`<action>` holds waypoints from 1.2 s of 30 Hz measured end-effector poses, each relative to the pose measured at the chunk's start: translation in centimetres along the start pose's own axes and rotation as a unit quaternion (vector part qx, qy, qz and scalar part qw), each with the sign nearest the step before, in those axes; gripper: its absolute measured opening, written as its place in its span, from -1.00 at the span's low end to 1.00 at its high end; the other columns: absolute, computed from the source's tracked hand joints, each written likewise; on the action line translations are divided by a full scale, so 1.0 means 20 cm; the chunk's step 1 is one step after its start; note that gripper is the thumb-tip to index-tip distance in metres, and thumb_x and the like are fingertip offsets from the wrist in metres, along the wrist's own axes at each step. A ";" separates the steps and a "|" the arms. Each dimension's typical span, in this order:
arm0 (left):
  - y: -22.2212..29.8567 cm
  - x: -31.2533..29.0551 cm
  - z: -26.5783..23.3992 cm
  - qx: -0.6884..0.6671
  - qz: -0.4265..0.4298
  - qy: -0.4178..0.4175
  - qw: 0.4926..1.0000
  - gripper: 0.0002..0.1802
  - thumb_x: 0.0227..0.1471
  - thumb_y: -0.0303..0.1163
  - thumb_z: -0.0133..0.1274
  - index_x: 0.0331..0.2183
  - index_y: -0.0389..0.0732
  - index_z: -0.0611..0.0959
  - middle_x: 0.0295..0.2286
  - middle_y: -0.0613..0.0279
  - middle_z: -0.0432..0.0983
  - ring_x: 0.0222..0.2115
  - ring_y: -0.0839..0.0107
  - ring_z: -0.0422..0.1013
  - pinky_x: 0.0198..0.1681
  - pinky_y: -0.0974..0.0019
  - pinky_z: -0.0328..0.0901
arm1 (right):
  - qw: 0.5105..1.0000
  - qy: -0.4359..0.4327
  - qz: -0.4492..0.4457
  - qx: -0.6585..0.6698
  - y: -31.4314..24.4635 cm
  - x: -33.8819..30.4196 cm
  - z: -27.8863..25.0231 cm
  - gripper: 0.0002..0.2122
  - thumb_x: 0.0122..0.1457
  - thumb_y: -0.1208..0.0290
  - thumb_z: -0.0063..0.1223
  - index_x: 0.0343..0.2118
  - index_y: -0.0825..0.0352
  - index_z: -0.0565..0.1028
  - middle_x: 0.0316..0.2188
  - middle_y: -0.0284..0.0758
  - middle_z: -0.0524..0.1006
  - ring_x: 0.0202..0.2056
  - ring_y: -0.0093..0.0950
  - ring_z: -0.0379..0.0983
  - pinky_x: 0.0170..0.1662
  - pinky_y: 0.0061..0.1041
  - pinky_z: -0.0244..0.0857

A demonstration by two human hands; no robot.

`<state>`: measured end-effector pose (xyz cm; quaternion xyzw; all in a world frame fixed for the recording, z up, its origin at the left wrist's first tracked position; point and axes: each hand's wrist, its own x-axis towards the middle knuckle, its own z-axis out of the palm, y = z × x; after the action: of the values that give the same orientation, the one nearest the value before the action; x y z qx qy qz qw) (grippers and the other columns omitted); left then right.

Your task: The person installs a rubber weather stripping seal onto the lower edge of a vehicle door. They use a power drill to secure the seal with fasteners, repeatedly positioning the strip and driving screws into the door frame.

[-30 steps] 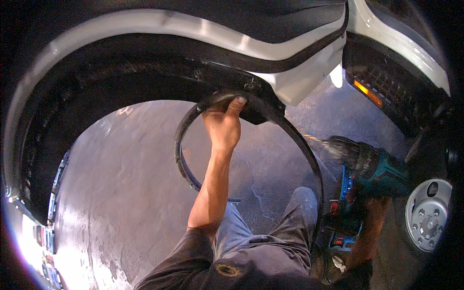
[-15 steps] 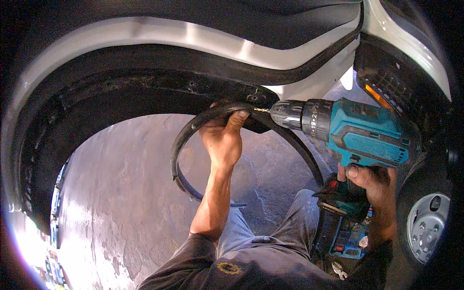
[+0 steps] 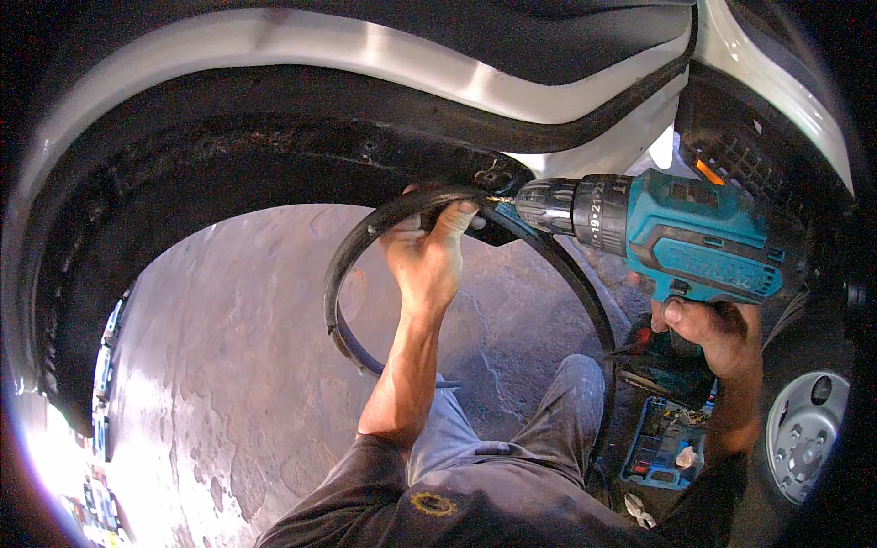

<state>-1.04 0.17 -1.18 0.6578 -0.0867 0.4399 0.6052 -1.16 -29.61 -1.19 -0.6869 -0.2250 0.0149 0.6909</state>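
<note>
My left hand (image 3: pixel 427 251) is closed around a curved black rubber-like trim strip (image 3: pixel 340 274), thumb on its near face. The strip loops from my left hand down around my forearm and away to the right toward my knee. A teal and black cordless drill (image 3: pixel 699 239) is gripped by its handle in my right hand (image 3: pixel 717 333). Its golden drill bit (image 3: pixel 499 199) points left and meets the strip just beside my left thumb. Whether the bit has entered the strip I cannot tell. The drill's battery end hangs below my right hand.
Above is a white vehicle body panel (image 3: pixel 402 57) over a dark wheel arch (image 3: pixel 228 137). A silver wheel (image 3: pixel 808 437) is at the right. Near my knee lie a blue tool tray (image 3: pixel 647 475) with small parts and pliers (image 3: pixel 639 510) on the floor.
The drill has shifted slightly to the right, with my right hand moving the same way. My left hand keeps its hold on the strip. The view has tilted a little.
</note>
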 end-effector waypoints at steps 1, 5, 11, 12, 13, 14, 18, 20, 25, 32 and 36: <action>0.00 0.00 0.00 -0.007 -0.003 -0.003 1.000 -0.88 -0.03 -0.59 0.21 -0.36 -0.31 0.62 -0.44 0.28 0.56 -0.45 0.52 0.44 -0.34 0.46 0.35 | 1.000 -0.004 -0.016 -0.007 -0.01 0.01 0.00 -0.59 -0.06 0.59 0.27 -0.09 0.36 0.46 -0.27 -0.29 0.57 -0.27 -0.42 0.50 -0.15 -0.39 0.41; 0.00 0.01 0.00 0.009 0.008 -0.002 1.000 -0.88 -0.04 -0.62 0.20 -0.36 -0.31 0.63 -0.45 0.29 0.57 -0.48 0.53 0.44 -0.38 0.46 0.35 | 0.999 -0.036 0.017 0.019 -0.08 0.02 0.02 -0.60 -0.06 0.61 0.24 -0.08 0.37 0.47 -0.22 -0.26 0.57 -0.24 -0.43 0.51 -0.14 -0.41 0.40; -0.01 0.00 -0.01 0.017 -0.004 0.001 1.000 -0.87 -0.04 -0.59 0.21 -0.36 -0.29 0.63 -0.44 0.29 0.57 -0.45 0.52 0.44 -0.33 0.44 0.35 | 1.000 -0.019 -0.023 0.008 -0.09 0.02 0.03 -0.63 -0.06 0.56 0.22 -0.11 0.42 0.49 -0.23 -0.20 0.58 -0.30 -0.44 0.50 -0.22 -0.43 0.40; -0.01 0.01 -0.01 0.010 -0.016 -0.005 1.000 -0.88 -0.04 -0.58 0.21 -0.36 -0.29 0.63 -0.44 0.29 0.57 -0.44 0.52 0.44 -0.31 0.44 0.35 | 0.999 -0.012 -0.045 -0.021 -0.08 0.03 0.04 -0.60 -0.08 0.50 0.21 -0.11 0.44 0.48 -0.25 -0.16 0.58 -0.38 -0.45 0.49 -0.30 -0.44 0.39; -0.01 0.01 -0.02 0.004 -0.027 -0.011 1.000 -0.88 -0.03 -0.58 0.21 -0.36 -0.28 0.62 -0.44 0.29 0.57 -0.43 0.51 0.44 -0.30 0.43 0.35 | 0.998 -0.002 -0.054 -0.033 -0.07 0.02 0.03 -0.59 -0.08 0.48 0.21 -0.11 0.44 0.47 -0.27 -0.14 0.58 -0.42 -0.46 0.48 -0.33 -0.46 0.39; 0.00 0.01 -0.03 0.004 -0.029 -0.020 0.999 -0.86 -0.02 -0.56 0.20 -0.34 -0.28 0.61 -0.41 0.28 0.57 -0.41 0.51 0.44 -0.27 0.43 0.35 | 0.997 0.007 -0.063 -0.045 -0.05 0.02 0.02 -0.58 -0.09 0.46 0.20 -0.11 0.45 0.46 -0.29 -0.11 0.58 -0.46 -0.46 0.47 -0.37 -0.48 0.38; -0.02 -0.09 -0.11 -0.079 -0.063 -0.026 0.995 -0.76 0.01 -0.53 0.19 -0.23 -0.29 0.54 -0.31 0.22 0.55 -0.33 0.48 0.43 -0.18 0.40 0.33 | 0.986 0.010 -0.091 -0.137 -0.07 -0.08 0.03 -0.64 -0.06 0.51 0.19 -0.14 0.46 0.48 -0.31 -0.11 0.58 -0.42 -0.41 0.49 -0.35 -0.47 0.40; -0.01 -0.16 -0.17 -0.145 -0.053 -0.037 0.987 -0.70 0.06 -0.47 0.15 -0.16 -0.32 0.47 -0.26 0.14 0.53 -0.30 0.40 0.44 -0.14 0.33 0.34 | 0.965 -0.024 -0.131 -0.227 -0.15 -0.13 0.10 -0.69 -0.04 0.52 0.18 -0.18 0.47 0.50 -0.32 -0.11 0.58 -0.38 -0.39 0.51 -0.33 -0.44 0.42; -0.16 -0.45 -0.38 -0.365 -0.218 0.069 0.902 -0.78 0.16 -0.36 0.03 -0.22 -0.30 0.48 -0.30 0.09 0.52 -0.29 0.26 0.47 -0.10 0.12 0.40 | 0.973 -0.144 -0.121 -0.131 -0.09 -0.21 0.18 -0.73 -0.08 0.47 0.25 -0.28 0.44 0.56 -0.31 -0.23 0.59 -0.35 -0.41 0.52 -0.24 -0.38 0.44; -0.36 -0.64 -0.55 -0.473 -0.307 0.161 0.810 -0.87 0.13 -0.48 0.02 -0.24 -0.24 0.48 -0.30 0.15 0.50 -0.25 0.27 0.47 -0.10 0.10 0.44 | 0.927 -0.155 -0.064 -0.335 -0.12 -0.28 0.54 -0.45 -0.07 0.40 0.22 0.04 0.40 0.36 -0.06 -0.12 0.43 -0.03 -0.22 0.37 0.12 -0.23 0.19; -0.34 -0.63 -0.57 -0.442 -0.293 0.158 0.833 -0.87 0.11 -0.50 0.05 -0.25 -0.27 0.51 -0.32 0.14 0.54 -0.31 0.28 0.49 -0.16 0.15 0.46 | 0.906 -0.178 -0.038 -0.382 -0.17 -0.28 0.67 -0.47 -0.07 0.41 0.20 0.03 0.37 0.38 0.02 -0.07 0.38 0.04 -0.15 0.33 0.16 -0.20 0.16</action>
<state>-9.63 6.46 -16.08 0.2367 0.0214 0.2548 0.9373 -11.63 -19.01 -0.25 -0.8750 -0.3589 0.0240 0.3242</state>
